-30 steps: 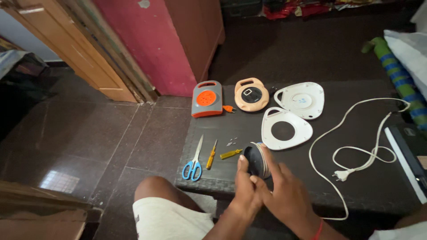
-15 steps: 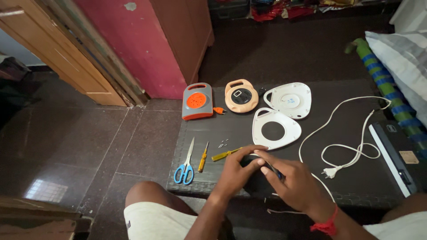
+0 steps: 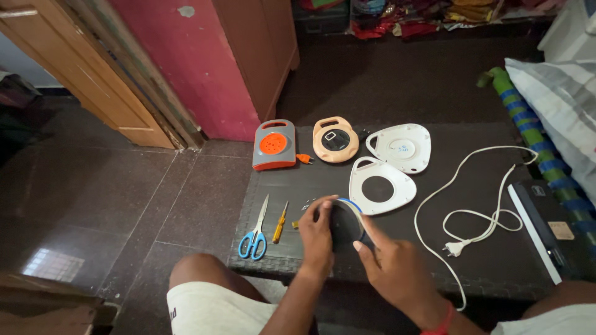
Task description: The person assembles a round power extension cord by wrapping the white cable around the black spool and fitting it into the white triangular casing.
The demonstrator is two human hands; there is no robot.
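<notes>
Both hands grip a black cord reel [image 3: 344,222]: the left hand [image 3: 315,236] clasps its near face, the right hand [image 3: 391,263] steadies its rim near the white cord [image 3: 462,186]. It stands on edge at the tabletop [image 3: 310,180] front; winding looks underway. Beside it lie a white cover ring [image 3: 380,186], scissors [image 3: 253,234] and a yellow screwdriver [image 3: 280,224].

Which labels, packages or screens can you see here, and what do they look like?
Label: small tan rectangle on the long black device at the table's right edge.
Marking: small blue mark at the centre of the white triangular cover at the back.
No packages or lit screens show.
</notes>
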